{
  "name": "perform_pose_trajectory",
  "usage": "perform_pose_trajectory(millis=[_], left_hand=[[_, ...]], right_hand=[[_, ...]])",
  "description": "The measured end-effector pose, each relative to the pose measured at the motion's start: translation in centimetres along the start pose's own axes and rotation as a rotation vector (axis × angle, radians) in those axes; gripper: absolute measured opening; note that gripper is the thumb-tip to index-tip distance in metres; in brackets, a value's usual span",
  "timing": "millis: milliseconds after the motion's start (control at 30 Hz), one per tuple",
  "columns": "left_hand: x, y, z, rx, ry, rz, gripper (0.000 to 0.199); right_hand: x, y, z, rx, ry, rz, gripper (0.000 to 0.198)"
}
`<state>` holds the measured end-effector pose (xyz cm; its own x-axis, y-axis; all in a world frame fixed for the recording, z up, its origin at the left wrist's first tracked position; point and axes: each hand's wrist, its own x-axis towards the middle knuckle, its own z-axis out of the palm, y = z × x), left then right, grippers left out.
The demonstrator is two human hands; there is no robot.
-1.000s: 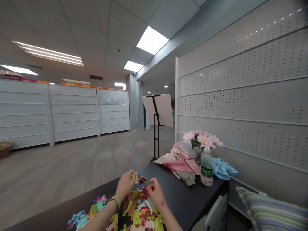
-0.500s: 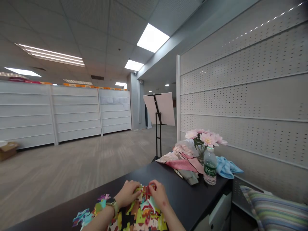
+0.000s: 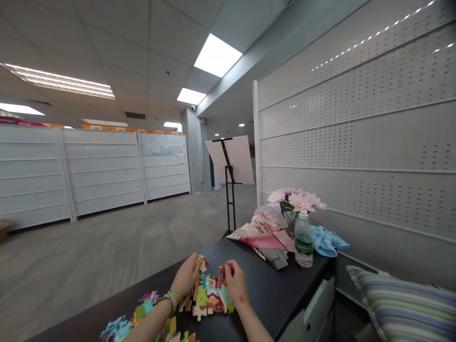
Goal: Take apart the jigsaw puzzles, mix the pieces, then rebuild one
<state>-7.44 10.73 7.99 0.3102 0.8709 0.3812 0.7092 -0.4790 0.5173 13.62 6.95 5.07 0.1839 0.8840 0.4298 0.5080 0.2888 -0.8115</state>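
My left hand, with a watch on the wrist, is closed on a small multicoloured jigsaw puzzle piece at its fingertips. To its right, my right hand pinches a red jigsaw puzzle piece between thumb and fingers. Between and below the hands is a joined section of jigsaw puzzle in yellow, red and white. More puzzle pieces lie nearer me, partly cut off by the frame's bottom edge. Loose blue and purple pieces are left of my left forearm.
The dark tabletop carries a water bottle, pink flowers in a vase, a pink patterned cloth and a blue cloth. A striped cushion lies at right. Behind stand an easel and white panels.
The view has swung slightly right. My left hand has risen off the puzzle with a piece in its fingers. The joined section now sits apart from the pieces nearer me.
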Motion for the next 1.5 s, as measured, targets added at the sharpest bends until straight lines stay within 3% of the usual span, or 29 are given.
perform_pose_trajectory(millis=[167,333,533,667,767,1033,1233,1333,1500], left_hand=[[0.0,0.4,-1.3,0.061,-0.071,0.027,0.027],[-0.3,-0.5,-3.1,0.030,-0.045,-0.030,0.039],[-1.2,-1.3,-5.0,0.012,-0.141,0.013,0.042],[-2.6,-0.8,-5.4,0.048,-0.235,0.027,0.037],[-4.1,-0.3,-5.0,0.140,-0.293,0.015,0.028],[-5.8,1.4,-3.4,0.280,-0.302,-0.129,0.054],[-6.1,2.1,-3.4,0.260,-0.346,-0.232,0.062],[-6.4,2.1,-4.6,0.236,-0.358,-0.239,0.075],[-6.9,1.8,-6.7,0.212,-0.344,-0.202,0.077]], right_hand=[[-1.8,-2.2,-0.1,-0.157,-0.179,-0.198,0.021],[-3.3,-3.6,-0.5,-0.291,-0.305,-0.287,0.022],[-4.2,-4.5,-0.2,-0.322,-0.371,-0.284,0.020],[-1.4,-4.3,1.2,-0.348,-0.381,-0.184,0.031],[1.6,-4.2,3.1,-0.408,-0.436,-0.088,0.020],[3.7,-4.5,7.0,-0.503,-0.650,0.027,0.026],[3.6,-4.3,6.9,-0.497,-0.671,0.002,0.027],[3.4,-4.6,6.3,-0.479,-0.725,-0.050,0.026],[2.6,-5.5,6.2,-0.490,-0.737,-0.045,0.026]])
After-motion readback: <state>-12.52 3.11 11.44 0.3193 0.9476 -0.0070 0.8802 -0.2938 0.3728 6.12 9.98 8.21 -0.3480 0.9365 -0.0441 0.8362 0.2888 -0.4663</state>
